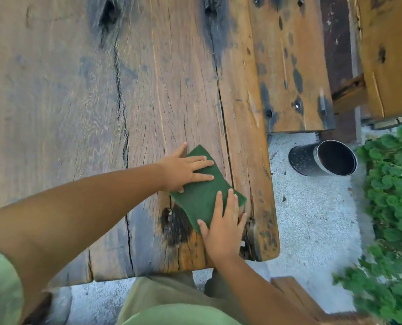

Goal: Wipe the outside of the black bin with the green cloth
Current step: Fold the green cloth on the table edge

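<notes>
i'm pressing my left hand (pixel 180 171) and right hand (pixel 221 227) flat, fingers spread and unclenched, on the green cloth (pixel 206 187) lying on the wooden table (pixel 78 102). the black bin (pixel 323 158) is standing apart on the gravel (pixel 312 219).

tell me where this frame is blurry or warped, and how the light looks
Head view: the green plants at the right edge smear with motion blur; wide-angle distortion bends the wooden table; daylight is soft, no hard shadows or glare; the green cloth and black bin stay fairly sharp.
</notes>
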The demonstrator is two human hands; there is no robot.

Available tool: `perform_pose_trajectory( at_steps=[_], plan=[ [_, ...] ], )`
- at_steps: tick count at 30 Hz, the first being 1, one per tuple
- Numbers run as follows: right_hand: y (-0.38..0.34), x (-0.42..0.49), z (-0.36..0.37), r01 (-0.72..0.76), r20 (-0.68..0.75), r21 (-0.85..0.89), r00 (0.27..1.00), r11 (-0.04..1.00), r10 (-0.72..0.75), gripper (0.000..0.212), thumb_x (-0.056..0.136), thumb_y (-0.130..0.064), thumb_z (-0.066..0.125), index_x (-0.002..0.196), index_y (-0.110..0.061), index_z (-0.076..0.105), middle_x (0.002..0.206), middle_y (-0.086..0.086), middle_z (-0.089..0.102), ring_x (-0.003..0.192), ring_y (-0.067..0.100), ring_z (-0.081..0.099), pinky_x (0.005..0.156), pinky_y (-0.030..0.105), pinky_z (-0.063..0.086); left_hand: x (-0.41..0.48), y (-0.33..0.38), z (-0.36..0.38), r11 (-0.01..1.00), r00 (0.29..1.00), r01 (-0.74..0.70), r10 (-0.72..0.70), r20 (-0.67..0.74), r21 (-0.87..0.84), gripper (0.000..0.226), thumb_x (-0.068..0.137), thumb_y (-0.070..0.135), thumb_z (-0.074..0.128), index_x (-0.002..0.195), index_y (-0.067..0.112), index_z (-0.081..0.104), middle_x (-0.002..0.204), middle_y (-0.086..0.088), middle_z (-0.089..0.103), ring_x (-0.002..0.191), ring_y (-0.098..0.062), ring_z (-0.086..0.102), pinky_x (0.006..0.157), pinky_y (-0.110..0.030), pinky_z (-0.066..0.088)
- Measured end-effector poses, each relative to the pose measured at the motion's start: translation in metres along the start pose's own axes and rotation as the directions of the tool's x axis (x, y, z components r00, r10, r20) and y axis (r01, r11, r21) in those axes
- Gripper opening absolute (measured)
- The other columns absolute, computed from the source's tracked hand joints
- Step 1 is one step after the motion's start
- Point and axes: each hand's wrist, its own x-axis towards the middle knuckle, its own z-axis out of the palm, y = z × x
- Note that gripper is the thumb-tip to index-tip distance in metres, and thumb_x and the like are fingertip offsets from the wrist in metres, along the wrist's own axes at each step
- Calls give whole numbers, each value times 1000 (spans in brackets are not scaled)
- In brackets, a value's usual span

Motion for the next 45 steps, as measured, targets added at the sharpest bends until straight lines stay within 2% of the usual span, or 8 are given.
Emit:
perform_pose_trajectory(
  at_steps=[10, 15, 20, 24, 27, 33, 38, 45],
  plan=[
    [-57, 18, 7, -337, 37, 250, 940, 908, 338, 97, 90, -49, 65, 161, -11, 10, 169, 10, -1, 155, 31, -2, 118, 66, 16, 53, -36, -55, 940, 960, -280, 278, 36, 195, 102, 84, 34, 72, 155, 44, -1, 165, 7, -12, 151, -21, -10, 113, -68, -2],
    [-66, 26, -1, -395, 118, 255, 919, 883, 377, 102, 92, -50, 62, 160, -10, -2, 167, 11, -15, 154, 31, -12, 119, 65, 13, 49, -21, -51, 971, 986, -169, 166, 30, 171, 110, 81, 20, 76, 154, 45, -2, 164, 3, -17, 151, -26, -14, 114, -68, 3],
    [-35, 23, -33, -233, 208, 128, 957, 964, 204, 96, 91, -52, 61, 159, -12, 7, 166, 13, -3, 153, 33, 3, 115, 56, 29, 25, -7, -27, 993, 991, 72, -82, -108, -94, 96, 85, 15, 70, 156, 35, 8, 163, -9, -12, 150, -31, 1, 110, -53, 33],
    [4, 54, -77, -133, 170, 205, 980, 970, 99, 54, 94, -37, 57, 142, -17, 45, 140, 7, 48, 118, 26, 56, 92, 39, 49, 10, -1, -10, 742, 865, 291, -473, -165, -604, 64, 87, 11, 57, 147, 20, 34, 149, -10, 27, 131, -30, 39, 95, -45, 49],
    [19, 95, -101, -63, 162, 262, 987, 963, 20, 26, 95, -25, 55, 119, -15, 61, 109, 6, 68, 93, 26, 65, 73, 33, 49, 8, 1, 0, 489, 748, 316, -656, -104, -813, 55, 87, 15, 64, 138, 17, 43, 131, -5, 43, 121, -25, 47, 94, -42, 50],
    [16, 174, -118, 108, 106, 346, 983, 932, -153, 29, 92, -23, 65, 117, -12, 55, 101, 7, 65, 92, 27, 62, 74, 36, 49, 20, 2, 4, 175, 551, 334, -834, 41, -926, 43, 84, 19, 73, 122, 13, 54, 119, -6, 55, 107, -24, 56, 84, -30, 45],
    [3, 210, -117, 141, 178, 299, 964, 944, -200, 38, 87, -10, 65, 118, -9, 43, 97, 11, 58, 87, 30, 60, 62, 35, 41, 24, 6, 5, -32, 424, 457, -871, 249, -889, 24, 83, 22, 74, 98, 11, 59, 109, -10, 59, 94, -29, 60, 83, -43, 53],
    [-4, 213, -119, 261, 147, 126, 949, 957, -278, 17, 88, 2, 52, 103, -1, 58, 109, 18, 56, 91, 36, 59, 68, 35, 46, 31, -1, 0, 35, 451, 379, -879, 152, -925, 10, 80, 0, 55, 85, 9, 52, 101, -9, 64, 85, -29, 60, 66, -36, 50]
  ],
)
